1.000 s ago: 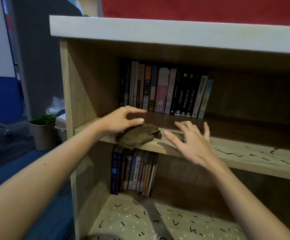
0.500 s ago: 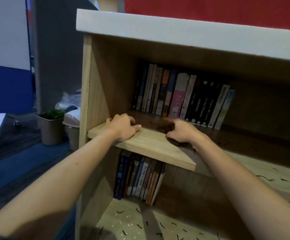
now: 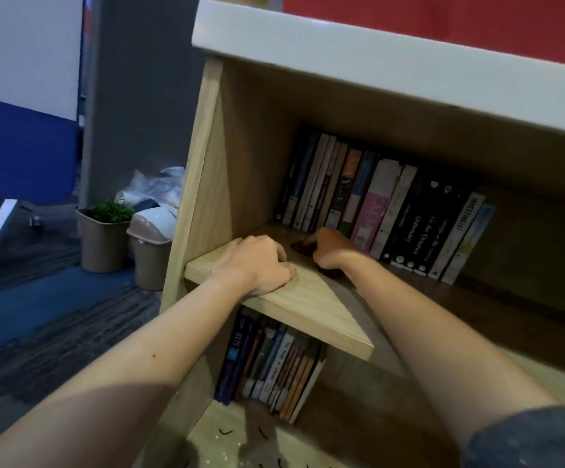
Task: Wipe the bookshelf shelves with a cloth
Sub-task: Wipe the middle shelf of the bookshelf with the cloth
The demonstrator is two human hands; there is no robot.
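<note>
- Wiping the middle shelf [image 3: 325, 312] is the step I am in now, on its dark back part, directly in front of the row of books [image 3: 385, 211].
- My right hand [image 3: 330, 249] is just in front of the left end of the books. Its fingers are curled down over the cloth [image 3: 300, 246] and press it on the board.
- Only a small dark piece of the cloth shows, on the left of that hand. The rest is hidden under the palm.
- My left hand [image 3: 257, 265] lies well in front of the books, at the left front corner of the shelf. Its fingers are folded together on the wood and I see nothing inside them; I think it only supports me.
- The next move, as I judge it, is to pull the cloth to the right along the foot of the books. It needs flat pressure, and care not to push the spines backwards.
- Below the books, the bottom board [image 3: 206, 444] has small black marks [image 3: 227, 432], so it probably needs wiping too.
</note>
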